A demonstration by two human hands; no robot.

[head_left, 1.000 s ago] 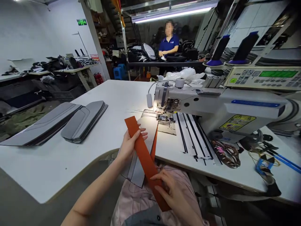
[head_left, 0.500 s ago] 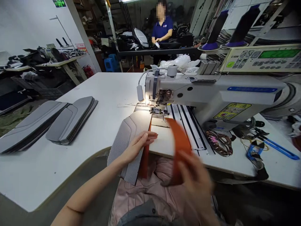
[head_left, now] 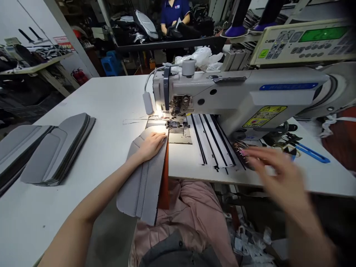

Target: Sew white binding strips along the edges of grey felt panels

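My left hand (head_left: pixel 152 145) lies flat with fingers stretched on a grey padded fabric panel (head_left: pixel 148 178), just in front of the sewing machine's needle area (head_left: pixel 176 120). An orange-red strip (head_left: pixel 164 187) shows under the panel's right edge, hanging toward my lap. To the right, my right hand (head_left: pixel 274 170) is blurred by motion. Its fingers look stretched out and apart from the thumb, with no held thing visible. Close by its fingertips is a brown looped object with a pink patch (head_left: pixel 241 152), partly hidden by the hand; its kind is unclear.
Stacked grey panels (head_left: pixel 59 148) lie at the left of the white table (head_left: pixel 111 100). Black-and-white strips (head_left: pixel 211 142) lie beneath the sewing machine arm (head_left: pixel 222 89). A blue-handled tool (head_left: pixel 314 152) rests at the right. A person in a blue shirt (head_left: pixel 175 13) works behind.
My right hand has moved right, and the orange-red piece it was on is gone from it. My left hand has moved up onto the panel and flattened. The view has shifted.
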